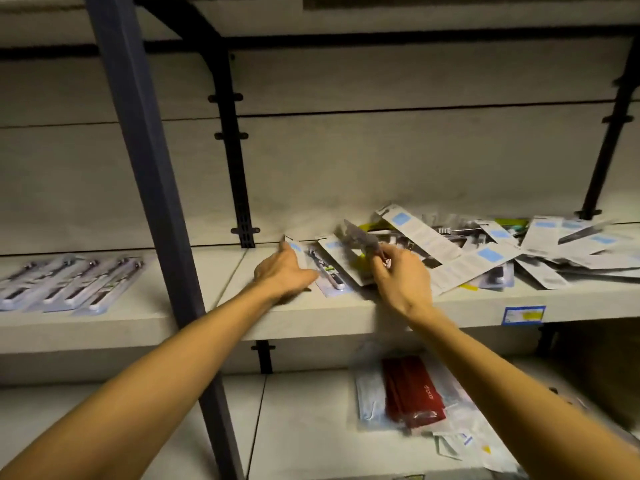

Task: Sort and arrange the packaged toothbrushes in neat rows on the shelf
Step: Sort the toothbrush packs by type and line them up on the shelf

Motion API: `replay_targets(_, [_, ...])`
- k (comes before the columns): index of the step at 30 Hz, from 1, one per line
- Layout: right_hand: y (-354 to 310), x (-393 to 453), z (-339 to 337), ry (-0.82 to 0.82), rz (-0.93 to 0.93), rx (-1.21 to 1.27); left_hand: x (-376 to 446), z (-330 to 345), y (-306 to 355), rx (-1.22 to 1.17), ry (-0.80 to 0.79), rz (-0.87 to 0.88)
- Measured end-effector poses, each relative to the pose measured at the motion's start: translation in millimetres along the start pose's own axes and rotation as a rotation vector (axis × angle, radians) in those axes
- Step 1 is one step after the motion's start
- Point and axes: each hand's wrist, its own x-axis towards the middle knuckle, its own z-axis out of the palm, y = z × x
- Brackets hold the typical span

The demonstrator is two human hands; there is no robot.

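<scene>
Right hand (pixel 398 275) is up over the near left edge of the heap (pixel 502 251), its fingers curled and pinching the lower end of a blurred pack (pixel 360 239) that tilts up and to the far left, clear of the shelf (pixel 311 313). It seems held by one end like this so that it can be swung round and laid straight beside the others. Left hand (pixel 282 271) lies low on the shelf to the left of it, fingers fairly straight and reaching to the far side, the fingertips touching the top of a white card pack (pixel 294 249). Whether they pinch that card or only press on it I cannot tell. Probably this hand is steadying or squaring the card so a new row can begin there. Just right of the left hand, between the two hands, a toothbrush pack (pixel 329 271) lies flat, face up, slanting near to far. The heap spreads rightward from the right hand along the shelf, its cards overlapping at all angles, so most of the sorting looks undone. Far to the left, beyond the post (pixel 149 168), a neat row (pixel 69 285) of packs lies side by side, well apart from both hands. On the lower shelf sits a red packet (pixel 412 389) among clear bags.
</scene>
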Motion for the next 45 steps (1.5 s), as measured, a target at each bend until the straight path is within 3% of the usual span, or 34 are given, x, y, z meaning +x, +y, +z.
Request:
replay_targets(7, [3, 11, -25, 0.187, 0.431, 0.676, 0, -10, -14, -0.341, 0.063, -0.166])
replay_targets(12, [-9, 16, -43, 0.195, 0.445, 0.854, -2, -20, -12, -0.593, 0.232, -0.136])
replay_targets(17, [-16, 13, -52, 0.233, 0.494, 1.025, -16, -29, -4, -0.551, 0.416, 0.022])
replay_targets(21, [-27, 12, -70, 0.495, 0.682, 1.136, -37, -41, -10, -0.538, 0.453, 0.247])
replay_targets(24, [-42, 10, -90, 0.608, 0.672, 1.108, -54, -56, -19, -0.327, 0.501, 0.397])
replay_targets(28, [-70, 0, -105, 0.512, 0.592, 1.124, -84, -63, -32, -0.112, 0.537, 0.573])
replay_targets(36, [-146, -51, -89, 0.333, 0.577, 1.057, -146, -80, -77, -0.083, 0.345, 0.796])
replay_targets(41, [-199, -81, -69, 0.231, 0.613, 1.002, -173, -96, -124, -0.156, 0.284, 0.759])
replay_targets(45, [-247, -98, -41, 0.12, 0.567, 1.008, -184, -107, -178, -0.304, 0.296, 0.594])
